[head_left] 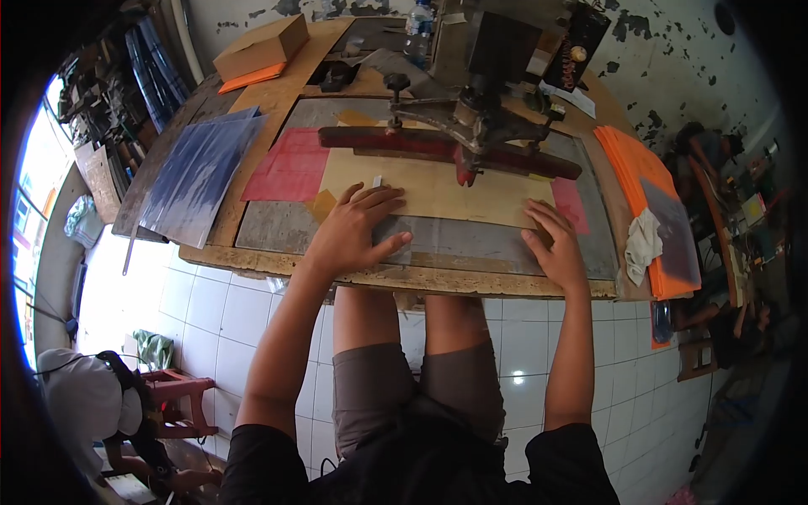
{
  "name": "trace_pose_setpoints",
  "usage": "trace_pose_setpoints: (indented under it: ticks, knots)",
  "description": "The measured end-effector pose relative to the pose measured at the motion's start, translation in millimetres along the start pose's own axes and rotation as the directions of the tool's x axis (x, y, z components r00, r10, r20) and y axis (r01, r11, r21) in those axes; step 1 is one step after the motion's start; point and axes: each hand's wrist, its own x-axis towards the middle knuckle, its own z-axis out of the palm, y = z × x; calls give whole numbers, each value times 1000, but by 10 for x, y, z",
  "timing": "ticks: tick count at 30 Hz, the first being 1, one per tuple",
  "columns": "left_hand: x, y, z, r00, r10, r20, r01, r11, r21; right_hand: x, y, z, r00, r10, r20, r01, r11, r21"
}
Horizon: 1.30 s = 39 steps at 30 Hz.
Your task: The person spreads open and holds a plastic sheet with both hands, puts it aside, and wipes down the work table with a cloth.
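A tan sheet (463, 198) lies flat on the grey bed (471, 244) of a bench-mounted press, partly beneath its long dark red bar (539, 165). My left hand (349, 231) rests open near the sheet's left front corner, fingers spread and thumb pointing right. A small whitish piece (376, 181) lies by its fingertips. At the right front edge of the sheet, my right hand (554, 248) is open, its fingers touching the sheet. Pink pieces (288, 165) show at the left of the tan sheet and also at its right.
Clear bluish plastic sheets (198, 172) lie at the left. A stack of orange sheets (627, 172), a white cloth (643, 246) and clear plastic (671, 231) sit right. Behind are a cardboard box (261, 46) and bottle (417, 38). A person (84, 404) sits lower left.
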Motion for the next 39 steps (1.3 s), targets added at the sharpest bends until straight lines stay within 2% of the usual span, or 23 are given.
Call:
trace_pose_setpoints:
  ticks: [8,17,20,23,26,35,39]
  knots:
    - [15,-2,-27,998,-9,57,7,999,42,-18,8,1,1000,28,13,-28,999,-25]
    - [42,-25,39,996,-54,65,47,994,103,6,15,36,999,6,45,2,984,-180]
    - [28,-56,79,1000,1,-16,1,989,149,-8,-53,26,998,37,-52,-41,996,-78]
    - [38,0,-33,1000,-11,18,10,998,58,-30,-51,-42,999,37,-35,-38,999,-32]
    - [38,5,-52,997,-39,62,36,998,44,-34,-43,-5,998,45,-45,-45,999,-5]
    - [38,8,-17,999,-49,23,47,997,68,-14,-12,16,999,2,-44,-3,999,-38]
    - [27,-34,51,998,-4,-59,8,998,67,-14,-3,12,999,0,-41,-3,999,-53]
